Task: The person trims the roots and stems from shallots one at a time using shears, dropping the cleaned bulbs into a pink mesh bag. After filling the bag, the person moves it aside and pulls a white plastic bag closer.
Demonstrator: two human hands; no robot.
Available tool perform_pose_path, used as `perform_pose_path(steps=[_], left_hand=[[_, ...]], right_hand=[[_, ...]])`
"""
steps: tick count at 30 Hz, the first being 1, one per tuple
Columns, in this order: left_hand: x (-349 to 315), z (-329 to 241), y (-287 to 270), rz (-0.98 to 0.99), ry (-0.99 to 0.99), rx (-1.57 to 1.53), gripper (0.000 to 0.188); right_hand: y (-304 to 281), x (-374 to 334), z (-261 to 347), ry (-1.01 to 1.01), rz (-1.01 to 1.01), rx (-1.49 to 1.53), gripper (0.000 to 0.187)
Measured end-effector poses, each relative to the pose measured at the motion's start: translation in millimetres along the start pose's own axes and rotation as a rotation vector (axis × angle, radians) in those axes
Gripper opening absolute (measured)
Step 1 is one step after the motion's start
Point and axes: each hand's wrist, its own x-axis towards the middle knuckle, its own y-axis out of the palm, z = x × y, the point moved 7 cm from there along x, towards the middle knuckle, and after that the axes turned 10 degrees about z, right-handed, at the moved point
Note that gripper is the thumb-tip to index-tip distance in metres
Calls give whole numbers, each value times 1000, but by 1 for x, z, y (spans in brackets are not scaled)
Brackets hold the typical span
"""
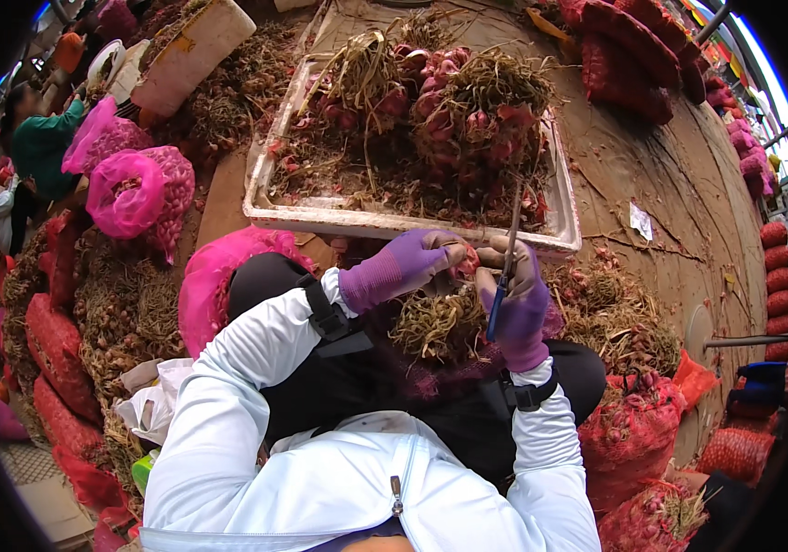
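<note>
My left hand (412, 265), in a purple glove with brownish fingers, pinches a small reddish shallot (464, 265). Facing it, my right hand (518, 299), gloved the same way, is closed round a knife (498, 311) with a blue handle, its long thin blade pointing up and away. The right fingertips are close to the shallot; whether they touch it is hard to tell. Below both hands, a bundle of dry shallot stalks (440, 324) lies over my lap. Just beyond the hands stands a shallow white foam tray (357, 219) holding bunches of shallots (431, 87) with dried tops.
Pink mesh bags (219, 285) sit at my left knee and farther left. Red mesh sacks (628, 432) stand at my right, near a heap of dry stalks (619, 317). A white plastic bag (157, 400) lies by my left arm. Another person (40, 138) is at the far left.
</note>
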Motion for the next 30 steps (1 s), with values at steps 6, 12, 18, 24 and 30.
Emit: perform_pose_path(steps=[6, 12, 18, 24, 30], left_hand=[[-3, 1, 4, -73, -76, 24, 36], [-3, 9, 3, -76, -117, -50, 35], [-2, 5, -2, -91, -71, -13, 34], [-4, 0, 0, -90, -73, 161, 35], [-2, -6, 0, -82, 45, 175, 34]], right_hand=[[4, -2, 19, -123, 40, -311, 35], [4, -4, -21, 195, -59, 355, 34], [5, -4, -8, 99, 56, 153, 34], [15, -6, -20, 157, 126, 97, 30], [16, -9, -29, 272, 141, 621, 28]])
